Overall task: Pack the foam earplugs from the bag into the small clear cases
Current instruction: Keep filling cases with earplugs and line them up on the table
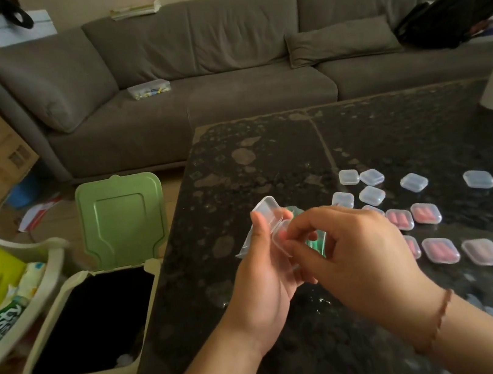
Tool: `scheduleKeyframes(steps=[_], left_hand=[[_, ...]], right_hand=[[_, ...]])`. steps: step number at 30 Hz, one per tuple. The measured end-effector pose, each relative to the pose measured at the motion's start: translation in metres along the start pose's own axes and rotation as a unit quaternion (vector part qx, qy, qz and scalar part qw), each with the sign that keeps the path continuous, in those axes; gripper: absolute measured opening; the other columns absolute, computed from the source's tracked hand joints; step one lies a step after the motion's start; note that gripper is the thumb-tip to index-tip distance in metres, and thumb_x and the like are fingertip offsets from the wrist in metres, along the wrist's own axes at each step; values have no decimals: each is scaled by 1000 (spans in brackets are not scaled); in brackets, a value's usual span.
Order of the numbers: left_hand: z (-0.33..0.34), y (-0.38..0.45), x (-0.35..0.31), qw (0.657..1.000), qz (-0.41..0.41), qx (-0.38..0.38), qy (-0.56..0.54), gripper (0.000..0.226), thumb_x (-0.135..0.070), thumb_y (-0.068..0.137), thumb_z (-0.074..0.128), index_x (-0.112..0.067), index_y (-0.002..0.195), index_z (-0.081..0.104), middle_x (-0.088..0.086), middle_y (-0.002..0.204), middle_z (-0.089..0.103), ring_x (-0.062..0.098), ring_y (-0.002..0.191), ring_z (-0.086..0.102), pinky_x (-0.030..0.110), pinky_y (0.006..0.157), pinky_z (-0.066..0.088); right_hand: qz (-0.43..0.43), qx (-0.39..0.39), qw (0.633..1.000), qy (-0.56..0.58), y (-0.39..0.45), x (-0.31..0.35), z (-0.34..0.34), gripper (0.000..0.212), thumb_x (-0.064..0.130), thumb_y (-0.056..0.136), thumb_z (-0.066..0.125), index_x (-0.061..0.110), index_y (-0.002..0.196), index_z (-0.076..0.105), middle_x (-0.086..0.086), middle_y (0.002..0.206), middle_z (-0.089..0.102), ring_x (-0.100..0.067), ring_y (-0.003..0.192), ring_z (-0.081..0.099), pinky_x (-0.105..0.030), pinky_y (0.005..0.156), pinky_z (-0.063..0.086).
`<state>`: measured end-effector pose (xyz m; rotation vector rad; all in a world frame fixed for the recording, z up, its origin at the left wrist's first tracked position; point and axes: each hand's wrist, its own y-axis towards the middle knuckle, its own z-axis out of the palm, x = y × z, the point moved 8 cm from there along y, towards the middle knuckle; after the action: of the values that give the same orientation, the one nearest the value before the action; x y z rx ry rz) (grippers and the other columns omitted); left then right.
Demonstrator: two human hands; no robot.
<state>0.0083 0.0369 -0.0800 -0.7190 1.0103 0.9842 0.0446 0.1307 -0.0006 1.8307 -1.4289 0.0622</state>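
Holding a small open clear case [270,215] up over the dark table [266,158], the left hand [264,275] curling its fingers round the base from below while the right hand [349,251] is pinching at the hinged edge, fingertips close against the left thumb. Working right at the table's near-left corner, directly above and beside the open bin [92,322] with its green lid [122,218] tipped up to the left of the left hand. Risking, by this reading, a foam plug springing out of the shallow tray while closing and dropping into the bin or onto the floor. Showing something green and translucent [314,240] just behind the fingers, possibly the bag or green plugs; too hidden to tell which. Risking also a half-latched lid, since the right fingers are covering the clasp. Lying to the right of the right hand, several filled cases [440,250] with pink and blue plugs, and beyond them empty cases [371,195] scattered loosely; risking a nudge from the right wrist sending those sliding on the glossy surface.
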Motion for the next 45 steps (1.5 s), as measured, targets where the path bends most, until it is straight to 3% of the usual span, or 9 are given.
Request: scheduleKeyframes(steps=[3, 7, 12, 17, 26, 31, 36, 40, 45], left_hand=[[2, 1, 0, 1000, 3, 19, -21, 66, -62, 88, 30, -13, 125, 53, 1, 100, 71, 14, 99, 67, 29, 82, 53], [-4, 1, -2, 999, 1, 5, -51, 64, -67, 90, 36, -13, 120, 55, 7, 109, 69, 20, 105, 65, 32, 85, 51], [-24, 6, -19, 992, 35, -22, -122, 51, -65, 89, 44, -17, 101, 56, 13, 94, 63, 22, 73, 58, 33, 66, 45], [-59, 14, -34, 982, 45, -106, -148, 47, -60, 98, 33, -17, 98, 51, 8, 81, 58, 19, 61, 50, 32, 55, 44], [-69, 19, -19, 979, -14, -182, -93, 45, -56, 100, 37, -15, 100, 55, 8, 74, 61, 19, 62, 57, 39, 65, 55], [-75, 19, -14, 975, -41, -203, -75, 45, -53, 101, 37, -13, 104, 57, 10, 74, 61, 23, 68, 60, 57, 93, 52], [-81, 18, -13, 968, -47, -234, -73, 44, -52, 102, 37, -13, 100, 57, 10, 73, 61, 25, 70, 61, 58, 92, 53], [-83, 19, -13, 968, -59, -232, -71, 43, -52, 101, 37, -14, 100, 57, 10, 75, 61, 26, 76, 63, 57, 91, 53], [-86, 18, -14, 970, -63, -224, -67, 44, -52, 101, 37, -13, 97, 56, 10, 75, 60, 27, 77, 63, 58, 91, 53]], right_hand=[[-23, 21, 999, -25, 0, 3, 6, 18, 49, 84, 55, 39, 90, 69, 22, 83, 65, 1, 57, 55, -28, 45, 50], [-32, -13, 999, 8, 1, 4, -1, 19, 52, 86, 59, 37, 93, 69, 20, 84, 64, 2, 58, 55, -23, 48, 49], [37, -98, 992, 64, 12, -29, -41, 7, 28, 83, 69, 30, 77, 68, 13, 63, 63, -10, 48, 55, -25, 47, 45], [160, 182, 966, -91, 11, -84, -9, 22, 26, 81, 69, 41, 65, 67, 13, 63, 67, -3, 63, 62, -33, 67, 56], [93, 187, 963, -168, 14, -77, 42, 16, 41, 87, 65, 29, 78, 71, 10, 70, 57, -10, 64, 52, -22, 50, 39], [24, 164, 967, -194, 22, -64, 57, 30, 56, 92, 52, 33, 90, 72, 10, 86, 61, -9, 73, 57, -20, 45, 21], [-18, 208, 958, -195, 24, -59, 77, 32, 56, 93, 47, 38, 104, 71, 10, 101, 57, -13, 84, 62, -26, 53, 35], [-11, 240, 948, -211, 24, -57, 86, 63, 77, 81, 28, 35, 105, 69, 11, 103, 55, -13, 82, 61, -25, 51, 34], [9, 244, 950, -193, 23, -57, 92, 40, 56, 96, 43, 27, 107, 70, 6, 111, 52, -18, 89, 61, -29, 61, 41]])
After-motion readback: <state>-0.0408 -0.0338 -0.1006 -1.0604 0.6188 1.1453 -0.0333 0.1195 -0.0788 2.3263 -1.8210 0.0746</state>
